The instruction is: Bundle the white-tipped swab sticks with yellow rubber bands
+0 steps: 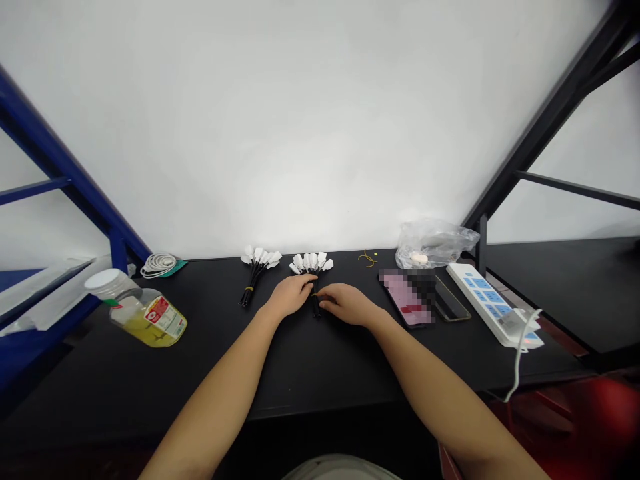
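Observation:
In the middle of the black table lies a bundle of thin black sticks (316,308) with white, paddle-like heads fanned toward the wall. A yellow rubber band goes round its stems. My left hand (291,297) is closed on the bundle from the left, fingertips just below the white heads. From the right, my right hand (345,304) pinches the stems by the rubber band; its fingertips are partly hidden. To the left lies a second bundle of the same white-headed sticks (254,277), banded in yellow, with neither hand touching it.
Loose yellow rubber bands (369,259) lie near the wall. On the right are a clear plastic bag (435,241), a lit phone (403,300), a dark phone (451,300) and a white power strip (487,303). A tilted clear jar (150,319) and a coiled white cable (159,265) are left.

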Action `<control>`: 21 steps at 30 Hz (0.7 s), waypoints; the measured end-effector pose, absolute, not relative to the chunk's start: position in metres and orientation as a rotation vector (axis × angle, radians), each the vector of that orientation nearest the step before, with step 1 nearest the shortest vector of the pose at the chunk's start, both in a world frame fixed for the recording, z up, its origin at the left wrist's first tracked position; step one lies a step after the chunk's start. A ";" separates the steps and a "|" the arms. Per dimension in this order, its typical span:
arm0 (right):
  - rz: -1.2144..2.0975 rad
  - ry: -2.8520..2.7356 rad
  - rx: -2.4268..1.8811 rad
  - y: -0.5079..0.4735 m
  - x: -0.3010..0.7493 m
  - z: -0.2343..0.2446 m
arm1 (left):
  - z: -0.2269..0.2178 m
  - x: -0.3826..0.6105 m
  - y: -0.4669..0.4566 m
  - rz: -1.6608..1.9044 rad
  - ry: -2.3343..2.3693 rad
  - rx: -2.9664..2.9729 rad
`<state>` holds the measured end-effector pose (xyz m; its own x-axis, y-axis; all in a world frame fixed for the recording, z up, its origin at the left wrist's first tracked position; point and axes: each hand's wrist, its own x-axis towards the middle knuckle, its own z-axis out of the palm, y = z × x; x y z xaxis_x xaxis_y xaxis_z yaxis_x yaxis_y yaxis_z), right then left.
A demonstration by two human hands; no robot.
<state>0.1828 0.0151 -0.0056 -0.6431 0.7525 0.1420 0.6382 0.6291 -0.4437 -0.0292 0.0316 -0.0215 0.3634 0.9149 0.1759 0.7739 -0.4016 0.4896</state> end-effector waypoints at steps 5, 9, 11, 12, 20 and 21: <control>0.454 -2.503 -1.179 0.018 0.183 -0.008 | -0.024 -0.030 0.031 0.549 1.454 2.369; 0.518 -2.468 -1.193 0.017 0.183 -0.005 | -0.024 -0.028 0.029 0.495 1.405 2.459; 0.565 -2.436 -1.227 0.016 0.182 -0.004 | -0.023 -0.027 0.029 0.512 1.404 2.521; 0.578 -2.421 -1.249 0.016 0.182 -0.004 | -0.023 -0.027 0.029 0.526 1.405 2.549; 0.560 -2.403 -1.265 0.019 0.179 -0.015 | -0.025 -0.028 0.032 0.581 1.399 2.647; 0.587 -2.396 -1.259 0.020 0.180 -0.016 | -0.025 -0.028 0.032 0.568 1.408 2.645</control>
